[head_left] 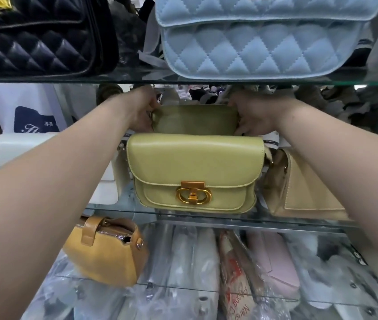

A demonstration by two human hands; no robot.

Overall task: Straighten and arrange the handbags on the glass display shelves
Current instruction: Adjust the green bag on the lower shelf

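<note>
The middle glass shelf [123,210] carries two matching bags, one behind the other. The front green bag [195,172] stands upright at the shelf's near edge with its gold clasp facing me. Directly at 12 o'clock from it, deeper in, is the rear green bag [195,118], the one I am handling. Its long axis runs from 9 to 3 o'clock, parallel to the front bag and the shelf edge.

My hands are apart and clamped on it. My left hand [140,109] grips its 9 o'clock end and my right hand [254,116] grips its 3 o'clock end, and neither is clearly nearer. I cannot tell whether it rests on the glass, since the front bag hides its base. I judge any shift must keep that 9-to-3 line square behind the front bag.
</note>
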